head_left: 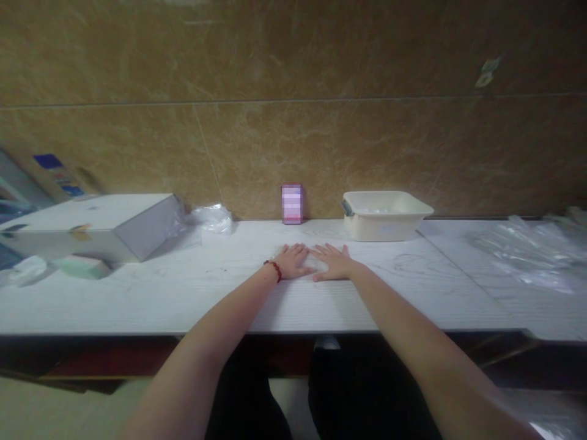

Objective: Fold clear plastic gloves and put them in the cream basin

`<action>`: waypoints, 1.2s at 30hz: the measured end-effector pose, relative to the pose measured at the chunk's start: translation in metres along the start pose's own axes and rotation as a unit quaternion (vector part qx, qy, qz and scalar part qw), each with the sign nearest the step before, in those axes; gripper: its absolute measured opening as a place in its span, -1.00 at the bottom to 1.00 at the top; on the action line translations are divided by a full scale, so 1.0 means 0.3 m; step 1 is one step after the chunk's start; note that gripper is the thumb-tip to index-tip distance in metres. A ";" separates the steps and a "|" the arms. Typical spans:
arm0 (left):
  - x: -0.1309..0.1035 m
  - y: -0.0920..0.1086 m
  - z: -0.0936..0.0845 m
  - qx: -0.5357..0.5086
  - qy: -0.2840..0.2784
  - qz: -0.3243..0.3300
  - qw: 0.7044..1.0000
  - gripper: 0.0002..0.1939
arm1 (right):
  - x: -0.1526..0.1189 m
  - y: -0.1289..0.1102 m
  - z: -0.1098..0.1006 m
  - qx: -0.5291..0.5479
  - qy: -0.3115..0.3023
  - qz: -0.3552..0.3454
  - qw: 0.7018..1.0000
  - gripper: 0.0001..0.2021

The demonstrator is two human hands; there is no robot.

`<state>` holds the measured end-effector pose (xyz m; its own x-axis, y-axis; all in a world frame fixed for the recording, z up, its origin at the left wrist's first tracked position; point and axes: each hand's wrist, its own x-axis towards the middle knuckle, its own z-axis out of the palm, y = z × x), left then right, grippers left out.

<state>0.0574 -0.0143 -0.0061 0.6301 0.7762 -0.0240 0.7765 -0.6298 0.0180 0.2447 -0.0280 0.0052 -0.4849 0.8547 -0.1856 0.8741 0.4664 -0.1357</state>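
Note:
My left hand [292, 261], a dark red beaded bracelet [275, 270] at its wrist, lies palm down with fingers spread. Beside it my right hand [334, 261] is also flat, its fingers stretched toward the left one. Between and partly beneath the two hands shows a pale, whitish flat thing [317, 263], perhaps clear plastic; its kind is hard to make out against the white table. Neither hand grips anything. Behind them a phone [292, 205] with a blurred screen leans upright against the wall.
A cream plastic tub [383, 227] with a grey handle clip stands behind my right hand. To the left are a white box [92, 220], a crumpled clear bag [213, 219] and a pale green block [82, 267]. Clear plastic bags [527, 247] lie at the right on the white table [183, 305].

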 end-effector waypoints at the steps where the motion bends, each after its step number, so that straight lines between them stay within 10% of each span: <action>1: -0.004 -0.008 0.001 0.001 0.000 -0.003 1.000 -0.19 | 0.000 0.000 0.000 0.001 0.000 0.000 1.000 -0.15; 16: -0.106 -0.122 -0.008 0.011 0.012 -0.110 0.994 -0.28 | 0.004 0.020 0.013 0.038 0.064 0.014 0.997 -0.24; 22: -0.162 -0.061 -0.022 0.007 0.027 -0.044 0.999 -0.36 | -0.046 0.021 -0.030 0.032 0.218 -0.038 0.975 -0.60; 27: -0.190 0.014 -0.007 0.001 0.045 0.007 0.999 -0.45 | -0.139 -0.029 -0.051 -0.094 0.186 -0.182 0.961 -0.77; 36: -0.167 0.079 -0.001 -0.019 0.073 0.036 0.996 -0.53 | -0.151 -0.089 -0.041 -0.216 0.155 -0.199 0.943 -0.78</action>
<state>0.0442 -0.0679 -0.0043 0.6761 0.7262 0.1241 0.7265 -0.6852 0.0516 0.2437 -0.0764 0.0292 -0.8043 0.5860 0.0984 0.5867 0.7572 0.2871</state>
